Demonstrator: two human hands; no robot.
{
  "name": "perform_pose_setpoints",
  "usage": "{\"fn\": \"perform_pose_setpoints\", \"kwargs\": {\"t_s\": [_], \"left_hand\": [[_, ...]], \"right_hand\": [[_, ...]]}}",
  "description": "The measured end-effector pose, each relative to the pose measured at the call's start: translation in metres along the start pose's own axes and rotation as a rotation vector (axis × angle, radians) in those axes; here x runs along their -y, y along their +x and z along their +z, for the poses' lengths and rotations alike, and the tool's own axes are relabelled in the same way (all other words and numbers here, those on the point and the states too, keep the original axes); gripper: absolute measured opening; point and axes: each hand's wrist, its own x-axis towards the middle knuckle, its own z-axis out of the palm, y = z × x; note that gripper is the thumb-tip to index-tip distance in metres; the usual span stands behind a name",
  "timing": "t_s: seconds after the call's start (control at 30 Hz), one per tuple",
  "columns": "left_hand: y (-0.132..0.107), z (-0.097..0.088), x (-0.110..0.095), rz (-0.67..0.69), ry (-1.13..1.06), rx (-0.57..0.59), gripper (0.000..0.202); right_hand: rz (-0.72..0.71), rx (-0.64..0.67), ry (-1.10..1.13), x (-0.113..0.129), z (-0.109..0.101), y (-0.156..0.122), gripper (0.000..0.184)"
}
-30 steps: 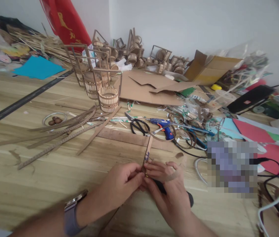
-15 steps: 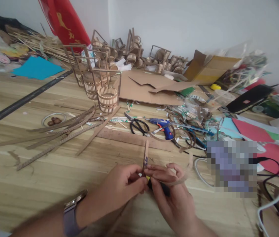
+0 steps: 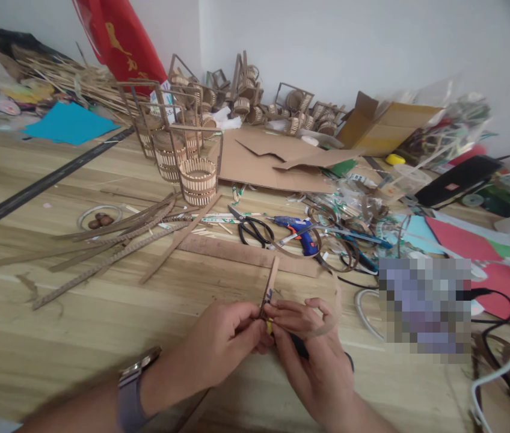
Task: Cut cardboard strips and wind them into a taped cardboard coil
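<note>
Close together above the near part of the table, both hands work around a narrow brown cardboard strip [image 3: 272, 278] with blue marks, its upper end tilted to the right. My left hand [image 3: 221, 340], wearing a watch [image 3: 134, 385], pinches this strip between thumb and fingers. My right hand [image 3: 316, 355] has its fingertips against the strip. A black-handled tool [image 3: 299, 346] lies under its fingers, with a small yellow part [image 3: 269, 326] between the hands; its kind is mostly hidden. Over the right fingers curls a thin brown strip [image 3: 337, 300].
Ahead lie a brown flat strip [image 3: 246, 255], black scissors [image 3: 255, 233] and a blue glue gun [image 3: 301, 231]. Several small slatted buckets [image 3: 198, 180] stand farther back. Long brown strips [image 3: 115, 252] spread to the left. A white cable [image 3: 485, 382] runs at the right.
The marked strip's upper end has tipped to the right. The thin curled strip over my right hand has risen into a taller loop. Both hands stay almost in place.
</note>
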Motion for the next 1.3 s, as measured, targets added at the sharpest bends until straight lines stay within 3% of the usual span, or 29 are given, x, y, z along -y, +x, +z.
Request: {"fn": "perform_pose_setpoints", "kwargs": {"t_s": [0.17, 0.37, 0.53, 0.8, 1.03, 1.3], "left_hand": [[0.000, 0.000, 0.003, -0.007, -0.059, 0.045, 0.028], [0.001, 0.001, 0.005, 0.013, -0.135, 0.029, 0.030], [0.002, 0.001, 0.004, 0.004, -0.025, -0.014, 0.033], [0.001, 0.002, 0.003, 0.012, 0.015, 0.001, 0.033], [0.000, 0.000, 0.002, -0.010, -0.028, 0.041, 0.031], [0.004, 0.001, 0.005, -0.023, -0.055, 0.007, 0.034]], "right_hand": [[0.043, -0.002, -0.001, 0.001, -0.005, 0.005, 0.013], [-0.018, -0.029, 0.033, 0.001, -0.001, 0.003, 0.011], [0.010, 0.018, 0.004, -0.002, 0.004, -0.001, 0.004], [0.031, -0.006, 0.012, 0.000, 0.004, -0.001, 0.012], [0.070, 0.008, 0.003, 0.001, -0.007, 0.006, 0.013], [0.036, -0.009, 0.030, -0.001, 0.004, 0.000, 0.006]]}}
